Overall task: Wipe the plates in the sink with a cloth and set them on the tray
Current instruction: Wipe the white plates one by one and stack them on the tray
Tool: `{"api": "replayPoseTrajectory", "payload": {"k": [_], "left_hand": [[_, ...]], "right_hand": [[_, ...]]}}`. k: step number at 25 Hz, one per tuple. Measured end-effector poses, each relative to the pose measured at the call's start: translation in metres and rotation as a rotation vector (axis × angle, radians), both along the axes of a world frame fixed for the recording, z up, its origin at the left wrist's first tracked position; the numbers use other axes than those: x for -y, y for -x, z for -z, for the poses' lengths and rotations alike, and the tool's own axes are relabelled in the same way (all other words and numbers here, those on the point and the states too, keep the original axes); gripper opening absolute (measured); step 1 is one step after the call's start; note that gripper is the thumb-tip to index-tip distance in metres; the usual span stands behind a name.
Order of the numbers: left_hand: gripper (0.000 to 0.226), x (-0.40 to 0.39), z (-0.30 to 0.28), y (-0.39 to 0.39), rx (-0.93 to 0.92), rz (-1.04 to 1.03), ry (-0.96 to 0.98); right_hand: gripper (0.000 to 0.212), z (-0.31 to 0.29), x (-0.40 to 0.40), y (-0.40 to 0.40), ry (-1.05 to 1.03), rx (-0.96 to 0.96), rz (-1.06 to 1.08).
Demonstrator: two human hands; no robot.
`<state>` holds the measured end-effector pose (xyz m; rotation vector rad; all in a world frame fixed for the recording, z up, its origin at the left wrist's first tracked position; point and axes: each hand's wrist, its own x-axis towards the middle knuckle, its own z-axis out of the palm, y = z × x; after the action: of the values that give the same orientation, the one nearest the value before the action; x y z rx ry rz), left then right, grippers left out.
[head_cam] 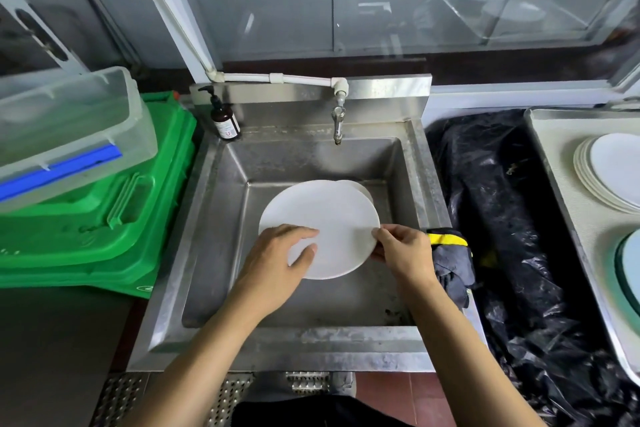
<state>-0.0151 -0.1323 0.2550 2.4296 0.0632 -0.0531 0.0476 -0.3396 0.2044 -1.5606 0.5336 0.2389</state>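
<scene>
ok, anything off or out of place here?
The cloth isn't in use: it's draped over the sink right rim while both hands hold the plate. Clear bin sits tilted on the green crates.

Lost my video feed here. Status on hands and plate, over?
Left hand and right hand both grip white plate over sink. Cloth lies untouched on right rim. Tray path unobstructed.
</scene>
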Motion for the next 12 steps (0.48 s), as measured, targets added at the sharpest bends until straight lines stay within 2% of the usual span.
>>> {"api": "replayPoseTrajectory", "payload": {"k": [2, 4, 9, 12], "left_hand": [[0.035, -0.007, -0.003, -0.001, 0.06, -0.196, -0.009], [0.044, -0.016, -0.003, -0.002, 0.002, -0.345, 0.049], [0.043, -0.027, -0.014, -0.009, -0.045, -0.526, 0.408], [0.034, -0.032, -0.019, -0.012, -0.057, -0.541, 0.565]], "right_hand": [[0.019, -0.006, 0.0, 0.001, -0.016, 0.042, -0.008], [0.02, -0.014, -0.001, 0.003, -0.033, 0.082, -0.015], [0.015, -0.021, -0.004, 0.012, -0.039, 0.143, -0.016], [0.016, -0.026, -0.005, 0.013, -0.004, 0.169, 0.021]]}}
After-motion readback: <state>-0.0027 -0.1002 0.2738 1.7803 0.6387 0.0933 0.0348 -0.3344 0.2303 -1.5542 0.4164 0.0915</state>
